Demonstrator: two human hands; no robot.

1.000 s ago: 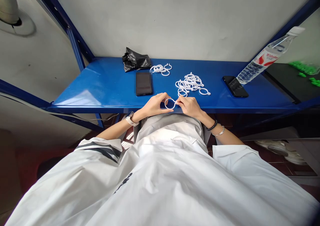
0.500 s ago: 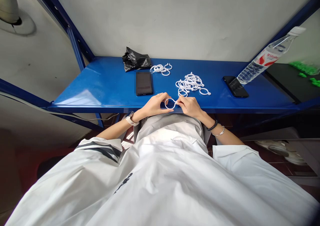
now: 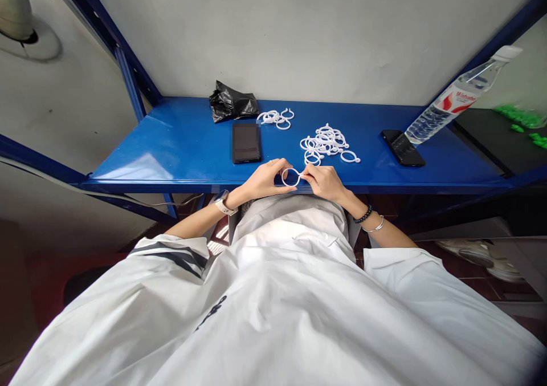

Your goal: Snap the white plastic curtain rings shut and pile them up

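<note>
A white plastic ring point(image 3: 291, 177) is held between both hands at the near edge of the blue shelf point(image 3: 179, 146). My left hand point(image 3: 264, 181) pinches its left side. My right hand point(image 3: 325, 181) pinches its right side, where a small tab sticks out. Just beyond the right hand lies a loose pile of white rings point(image 3: 327, 142). A smaller group of white rings point(image 3: 276, 118) sits farther back, near the wall.
A black phone point(image 3: 246, 142) lies face up left of the hands. A crumpled black bag point(image 3: 231, 104) sits at the back. A second phone point(image 3: 402, 147) and a clear water bottle point(image 3: 457, 98) are at the right. Blue shelf posts frame both sides.
</note>
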